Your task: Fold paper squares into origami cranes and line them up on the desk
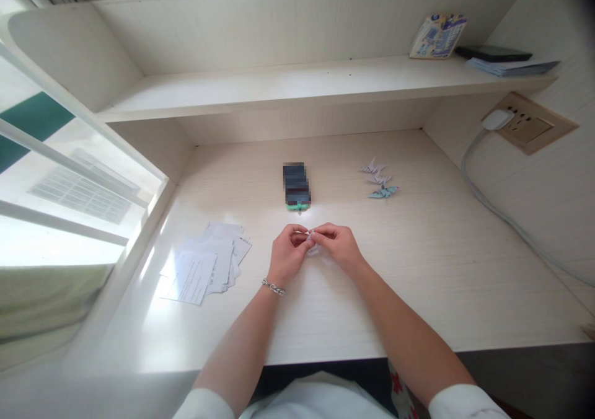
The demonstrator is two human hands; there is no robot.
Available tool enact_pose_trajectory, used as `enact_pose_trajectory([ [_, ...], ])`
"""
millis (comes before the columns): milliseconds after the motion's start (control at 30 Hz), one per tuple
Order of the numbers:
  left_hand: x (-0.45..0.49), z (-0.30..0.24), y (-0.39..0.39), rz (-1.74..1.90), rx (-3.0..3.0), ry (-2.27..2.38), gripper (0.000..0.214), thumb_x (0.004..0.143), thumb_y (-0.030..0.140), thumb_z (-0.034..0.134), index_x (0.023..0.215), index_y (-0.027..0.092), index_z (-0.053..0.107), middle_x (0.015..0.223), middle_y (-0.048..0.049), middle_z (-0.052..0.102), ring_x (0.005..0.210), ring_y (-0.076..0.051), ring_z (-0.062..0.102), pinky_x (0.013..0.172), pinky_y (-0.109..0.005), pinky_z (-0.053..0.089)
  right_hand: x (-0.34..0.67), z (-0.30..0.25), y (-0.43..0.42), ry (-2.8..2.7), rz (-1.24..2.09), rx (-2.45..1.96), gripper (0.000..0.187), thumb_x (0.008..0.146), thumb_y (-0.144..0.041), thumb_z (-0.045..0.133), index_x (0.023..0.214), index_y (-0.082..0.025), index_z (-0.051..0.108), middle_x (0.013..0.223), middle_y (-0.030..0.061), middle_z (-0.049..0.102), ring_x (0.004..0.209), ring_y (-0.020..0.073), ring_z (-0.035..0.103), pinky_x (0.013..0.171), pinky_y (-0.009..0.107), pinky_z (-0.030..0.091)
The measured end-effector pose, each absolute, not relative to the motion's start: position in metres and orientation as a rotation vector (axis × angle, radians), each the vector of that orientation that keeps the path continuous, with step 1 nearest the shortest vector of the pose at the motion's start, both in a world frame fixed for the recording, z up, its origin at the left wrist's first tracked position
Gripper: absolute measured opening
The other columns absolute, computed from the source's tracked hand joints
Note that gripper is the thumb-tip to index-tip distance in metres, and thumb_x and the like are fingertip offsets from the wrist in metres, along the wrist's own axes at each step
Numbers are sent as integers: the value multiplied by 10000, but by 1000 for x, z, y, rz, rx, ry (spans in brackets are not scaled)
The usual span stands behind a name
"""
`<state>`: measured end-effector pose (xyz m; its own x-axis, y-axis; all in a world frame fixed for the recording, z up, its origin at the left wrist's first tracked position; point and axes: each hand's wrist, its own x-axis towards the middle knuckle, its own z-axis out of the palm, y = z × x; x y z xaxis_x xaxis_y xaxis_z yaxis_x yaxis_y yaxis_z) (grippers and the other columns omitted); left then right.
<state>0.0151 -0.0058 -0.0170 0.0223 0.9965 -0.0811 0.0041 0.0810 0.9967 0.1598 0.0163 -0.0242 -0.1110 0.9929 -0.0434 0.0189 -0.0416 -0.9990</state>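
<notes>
My left hand [288,253] and my right hand [335,245] meet over the middle of the pale desk [418,295], fingers pinched together on a small folded piece of white paper [312,245]. The paper is mostly hidden between my fingertips. A chain bracelet sits on my left wrist. A loose stack of paper sheets [204,267] lies to the left of my hands. Three small folded paper cranes [380,180] stand to the far right of my hands.
A phone [296,186] leans upright just beyond my hands. A shelf [279,87] above the desk holds a card pack [437,36] and dark flat items at its right end. A wall socket [525,124] with a white plug and cable is on the right wall.
</notes>
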Motion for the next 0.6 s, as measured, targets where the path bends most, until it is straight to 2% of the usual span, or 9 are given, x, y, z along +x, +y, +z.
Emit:
enact_pose_trajectory([
  [400, 16, -15, -8, 1079, 1138, 1196, 301, 695, 285, 710, 923, 183, 541, 777, -54, 700, 710, -164, 651, 658, -278, 492, 166, -19, 17, -1405, 1269, -1240, 100, 675, -282, 701, 697, -186, 721, 735, 36, 655, 702, 171, 599, 644, 287, 454],
  [500, 17, -16, -7, 1089, 1088, 1168, 327, 678, 288, 723, 920, 179, 533, 751, -51, 693, 698, -167, 651, 649, -283, 495, 165, -18, 16, -1404, 1270, -1254, 149, 685, -325, 695, 700, -178, 715, 715, 38, 654, 686, 173, 594, 639, 293, 461],
  [600, 15, -19, -4, 1156, 1022, 1172, 361, 662, 287, 733, 932, 175, 523, 737, -47, 686, 692, -172, 655, 654, -293, 504, 162, -18, 16, -1309, 1415, -1216, 272, 708, -402, 671, 842, -167, 703, 771, 55, 675, 698, 181, 613, 640, 303, 488],
])
